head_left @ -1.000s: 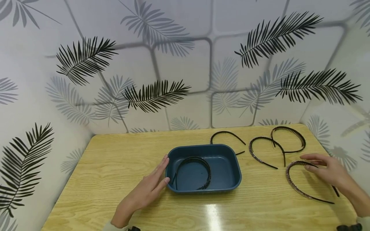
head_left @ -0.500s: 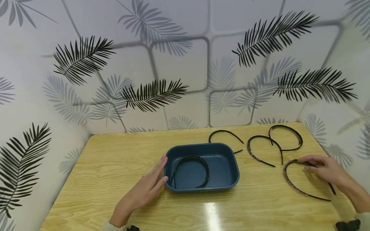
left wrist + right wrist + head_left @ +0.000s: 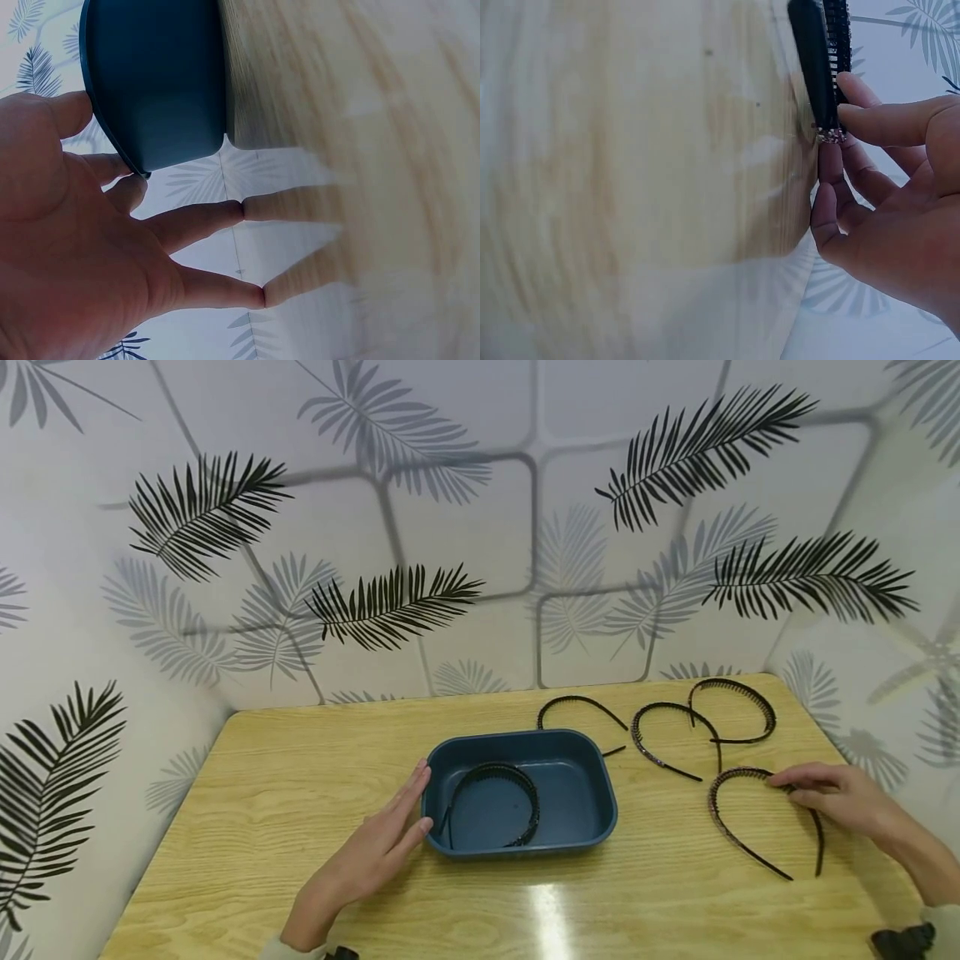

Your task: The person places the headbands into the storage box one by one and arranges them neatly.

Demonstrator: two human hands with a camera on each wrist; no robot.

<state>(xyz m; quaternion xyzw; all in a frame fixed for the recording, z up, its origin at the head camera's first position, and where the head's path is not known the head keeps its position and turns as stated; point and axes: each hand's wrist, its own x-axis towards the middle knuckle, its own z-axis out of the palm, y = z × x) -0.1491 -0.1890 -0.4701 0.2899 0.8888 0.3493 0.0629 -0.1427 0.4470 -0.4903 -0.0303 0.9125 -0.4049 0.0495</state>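
My left hand (image 3: 367, 856) lies against the left end of a dark blue plastic basin (image 3: 579, 806), fingers extended along its rim. In the left wrist view, thumb and some fingertips meet the basin's edge (image 3: 154, 82), while two other fingers reach down to the tabletop. Inside the basin rests a black toothed headband (image 3: 536, 806). At the right, my right hand (image 3: 851, 800) pinches another headband (image 3: 712, 802), dark with a speckled outer face, between thumb and fingers near its top bend. Its teeth show close to the fingertips in the right wrist view (image 3: 840, 45).
Three more headbands lie on the wooden table (image 3: 300, 793): one partly hidden behind the basin (image 3: 581, 698), one to its right (image 3: 636, 731), and one at the back right (image 3: 768, 714). A leaf-patterned wall (image 3: 465, 527) rises behind the table.
My right hand has closed its fingertips on the nearest headband, which has shifted left and turned. The left hand stays at the basin. The whole view has drifted slightly.
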